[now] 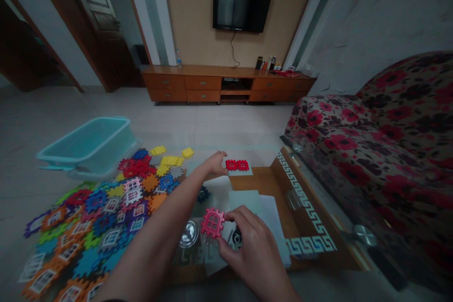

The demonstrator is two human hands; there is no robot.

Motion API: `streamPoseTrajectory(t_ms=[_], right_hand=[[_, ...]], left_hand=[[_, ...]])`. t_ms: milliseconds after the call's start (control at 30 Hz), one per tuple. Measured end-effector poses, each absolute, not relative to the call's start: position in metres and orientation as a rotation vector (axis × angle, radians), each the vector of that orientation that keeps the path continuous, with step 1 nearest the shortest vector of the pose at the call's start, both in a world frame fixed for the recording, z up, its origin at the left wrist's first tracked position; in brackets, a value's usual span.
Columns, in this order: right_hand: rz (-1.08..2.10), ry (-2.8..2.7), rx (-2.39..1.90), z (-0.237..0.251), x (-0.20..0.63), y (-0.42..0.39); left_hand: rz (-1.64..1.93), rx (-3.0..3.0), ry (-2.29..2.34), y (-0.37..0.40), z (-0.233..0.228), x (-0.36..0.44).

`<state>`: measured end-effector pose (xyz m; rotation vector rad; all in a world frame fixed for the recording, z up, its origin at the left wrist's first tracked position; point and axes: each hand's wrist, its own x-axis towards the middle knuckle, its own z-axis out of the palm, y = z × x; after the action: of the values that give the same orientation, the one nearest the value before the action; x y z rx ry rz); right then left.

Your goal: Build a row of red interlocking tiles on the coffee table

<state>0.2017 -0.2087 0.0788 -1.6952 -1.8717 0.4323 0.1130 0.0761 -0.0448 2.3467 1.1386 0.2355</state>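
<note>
Your right hand fingers pinch the pink window tile lightly, so it may slip; your left hand fingers, together, may push the red tiles off the bench's far edge.

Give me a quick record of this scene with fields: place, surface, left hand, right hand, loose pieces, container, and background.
place: living room, tiled floor
surface: glass-topped table with a patterned border
left hand: stretched forward, fingertips at the joined red tiles
right hand: pinching a pink window tile by its edge
loose pieces: heap of coloured interlocking tiles spread to the left
container: teal plastic tub, beyond the heap
background: wall television over a wooden cabinet; floral sofa at right
</note>
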Motion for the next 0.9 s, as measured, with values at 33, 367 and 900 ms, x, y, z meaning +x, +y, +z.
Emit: streamPoseTrajectory(t_ms=[33,367,900], right_hand=[[0.439,-1.872,-1.696,0.078,0.202,-0.209],[0.488,-1.867,-1.718,0.077,0.200,-0.208],[0.500,-1.868,-1.740,0.078,0.198,-0.209]], left_hand=[[0.219,2.359,1.136,0.077,-0.044,0.115],[0.103,2.434,1.153,0.074,-0.033,0.121],[0.088,2.409,1.197,0.071,-0.029,0.123]])
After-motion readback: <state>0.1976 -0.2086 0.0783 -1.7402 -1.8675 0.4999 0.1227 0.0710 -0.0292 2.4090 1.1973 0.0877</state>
